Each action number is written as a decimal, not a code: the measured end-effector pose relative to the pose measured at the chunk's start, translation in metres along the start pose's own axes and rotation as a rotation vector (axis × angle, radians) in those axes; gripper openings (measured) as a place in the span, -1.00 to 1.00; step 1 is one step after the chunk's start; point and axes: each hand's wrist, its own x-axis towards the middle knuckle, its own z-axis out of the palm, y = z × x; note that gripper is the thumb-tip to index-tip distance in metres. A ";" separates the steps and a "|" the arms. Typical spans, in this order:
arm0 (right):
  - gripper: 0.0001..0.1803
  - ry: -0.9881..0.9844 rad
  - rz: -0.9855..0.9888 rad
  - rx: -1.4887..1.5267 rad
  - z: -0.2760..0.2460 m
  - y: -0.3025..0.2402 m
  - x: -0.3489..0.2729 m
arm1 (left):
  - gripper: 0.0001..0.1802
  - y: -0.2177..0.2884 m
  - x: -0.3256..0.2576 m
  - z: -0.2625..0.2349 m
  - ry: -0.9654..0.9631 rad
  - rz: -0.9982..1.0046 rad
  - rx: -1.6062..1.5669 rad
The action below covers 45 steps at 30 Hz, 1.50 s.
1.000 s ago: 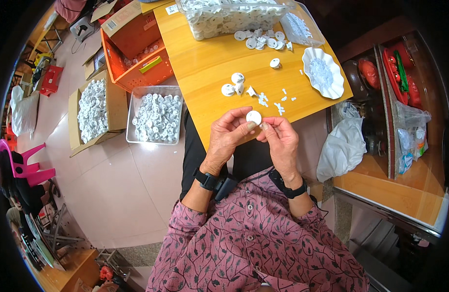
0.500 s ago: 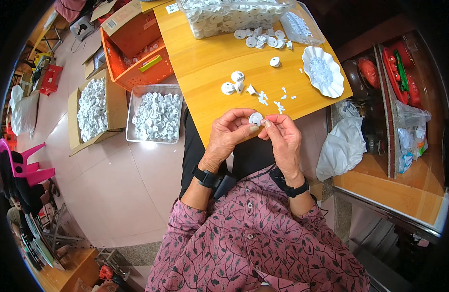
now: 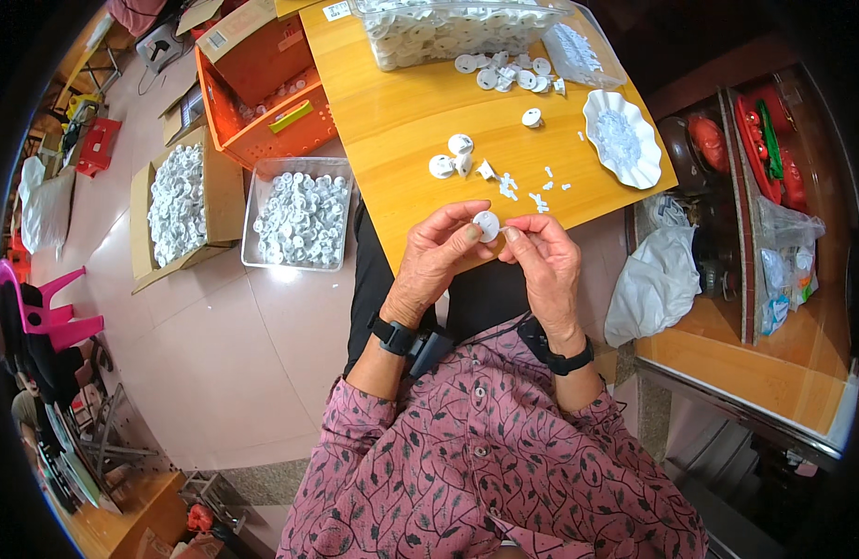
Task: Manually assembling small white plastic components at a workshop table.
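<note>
Between thumb and fingers, my left hand (image 3: 436,256) grips a round white plastic piece (image 3: 486,224) above the table's near edge. Thumb and forefinger of my right hand (image 3: 547,264) are pinched together at the right side of that piece; whatever they hold is too small to make out. Just beyond the hands, several tiny white plastic pins (image 3: 538,200) lie loose on the wooden table (image 3: 392,112). Farther left on the tabletop rests a small group of round white pieces (image 3: 460,145), and one more piece (image 3: 532,117) sits alone to their right.
A scalloped white dish (image 3: 646,168) of small clear-white parts stands at the table's right. At the back are a clear bin (image 3: 383,51) heaped with white pieces and a plastic bag (image 3: 588,61). Left on the floor: an orange crate (image 3: 262,140), a filled carton (image 3: 226,200) and a clear tub (image 3: 294,264).
The round piece in my left hand has turned slightly and shifted a little left. My right fingertips remain pinched beside it. The whole view has shifted slightly.
</note>
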 end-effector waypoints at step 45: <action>-0.92 0.024 -0.273 -0.246 0.010 0.010 0.003 | -0.51 -0.001 -0.001 -0.003 -0.045 -0.043 -0.086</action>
